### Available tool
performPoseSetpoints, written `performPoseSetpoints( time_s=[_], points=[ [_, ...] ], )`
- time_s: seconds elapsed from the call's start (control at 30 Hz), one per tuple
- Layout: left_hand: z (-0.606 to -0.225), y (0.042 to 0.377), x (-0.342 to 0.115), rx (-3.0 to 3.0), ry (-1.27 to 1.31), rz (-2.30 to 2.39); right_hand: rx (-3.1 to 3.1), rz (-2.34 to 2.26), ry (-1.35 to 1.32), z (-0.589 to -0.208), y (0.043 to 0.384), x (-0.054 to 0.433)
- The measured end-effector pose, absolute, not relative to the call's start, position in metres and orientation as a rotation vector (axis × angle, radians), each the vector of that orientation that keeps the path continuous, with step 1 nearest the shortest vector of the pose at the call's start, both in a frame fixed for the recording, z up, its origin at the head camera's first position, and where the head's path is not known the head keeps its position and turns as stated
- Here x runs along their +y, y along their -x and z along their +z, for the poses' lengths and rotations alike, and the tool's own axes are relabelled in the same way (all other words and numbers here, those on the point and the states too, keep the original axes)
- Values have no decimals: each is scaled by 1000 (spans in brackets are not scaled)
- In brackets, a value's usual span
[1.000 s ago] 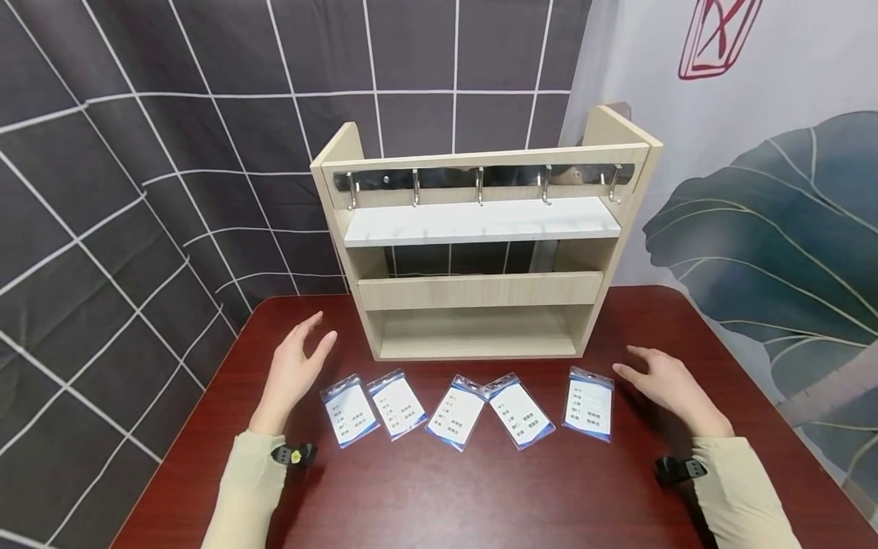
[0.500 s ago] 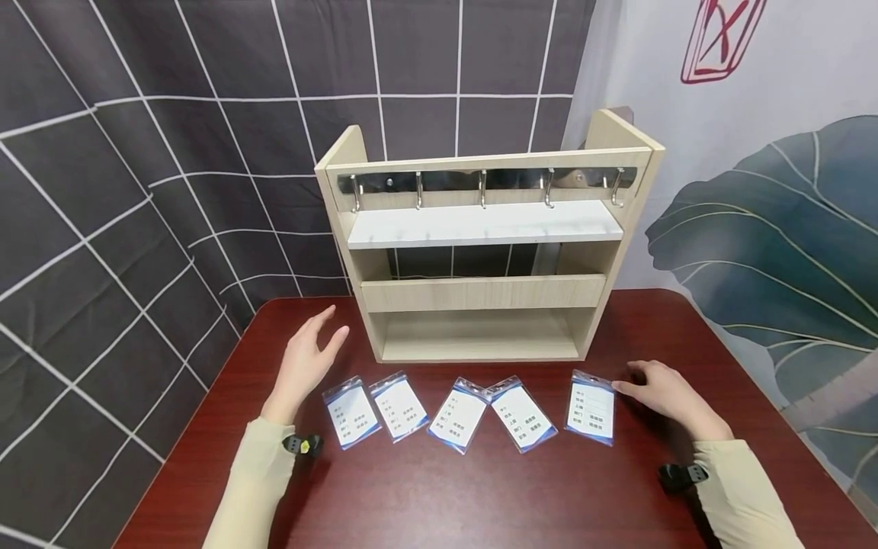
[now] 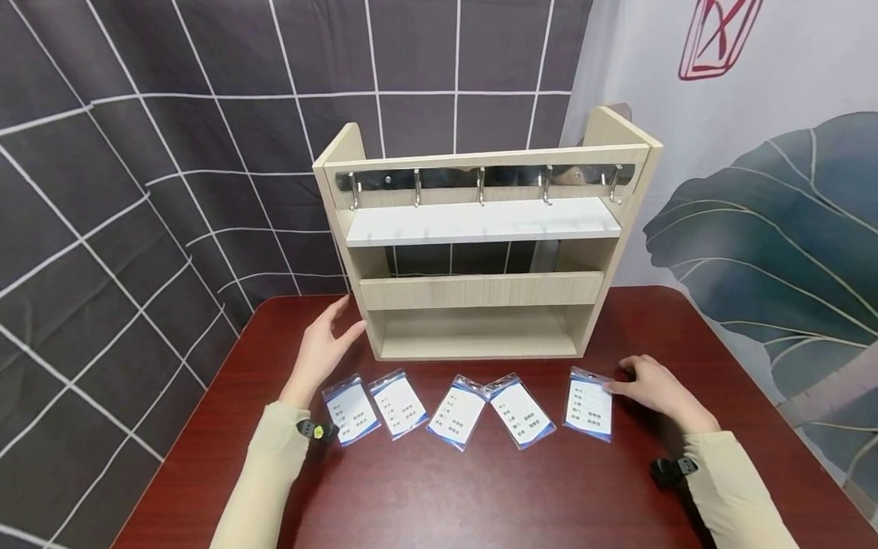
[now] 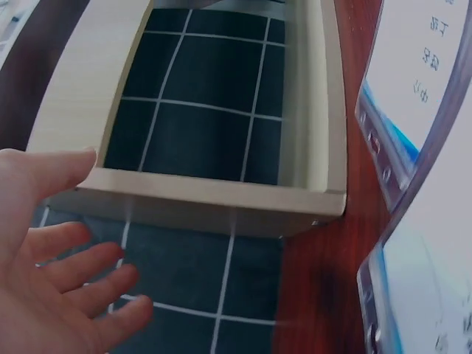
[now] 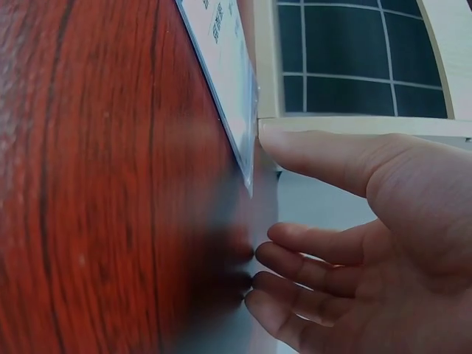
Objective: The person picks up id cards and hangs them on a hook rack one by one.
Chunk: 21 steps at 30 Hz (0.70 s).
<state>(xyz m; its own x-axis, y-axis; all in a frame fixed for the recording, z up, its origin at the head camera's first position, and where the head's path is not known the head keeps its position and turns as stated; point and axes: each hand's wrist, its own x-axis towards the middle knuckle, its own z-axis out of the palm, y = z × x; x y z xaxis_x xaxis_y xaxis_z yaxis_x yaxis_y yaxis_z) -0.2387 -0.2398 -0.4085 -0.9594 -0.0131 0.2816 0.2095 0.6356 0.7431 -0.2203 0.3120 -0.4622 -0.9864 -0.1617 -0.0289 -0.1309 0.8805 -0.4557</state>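
A pale wooden rack [image 3: 480,291] with a row of metal hooks [image 3: 482,187] stands upright on the table. My left hand [image 3: 320,351] is by its left side panel, thumb spread from the fingers, holding nothing; whether it touches the panel I cannot tell. Several ID badges in clear sleeves lie in front, among them the leftmost badge [image 3: 350,412] below my left hand. At the rightmost badge [image 3: 588,408], my right hand [image 3: 655,390] has its thumb over the right edge, its fingers bent loosely downward. In the right wrist view, a gap separates that thumb from the fingers near the badge [image 5: 221,51].
The dark red table [image 3: 480,496] carries everything. Two middle badges overlap at their top corners, one of them the tilted badge [image 3: 519,412]. A white shelf board [image 3: 483,221] sits below the hooks. Behind hang a dark grid-pattern cloth [image 3: 206,137] and a light printed curtain [image 3: 638,69].
My left hand has moved right, up to the rack's left side. My right hand has moved slightly left and down, its thumb reaching the rightmost badge's edge. The badges and rack stay put.
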Motion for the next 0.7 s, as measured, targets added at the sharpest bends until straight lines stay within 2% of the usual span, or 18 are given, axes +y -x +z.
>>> performPoseSetpoints(
  time_s=[0.27, 0.7],
  points=[
    [-415, 251, -232, -2449, 146, -1403, 2990, -707, 279, -463, 223, 312],
    [-426, 268, -226, -2427, 158, -1386, 2981, -722, 240, -464, 225, 311]
  ],
)
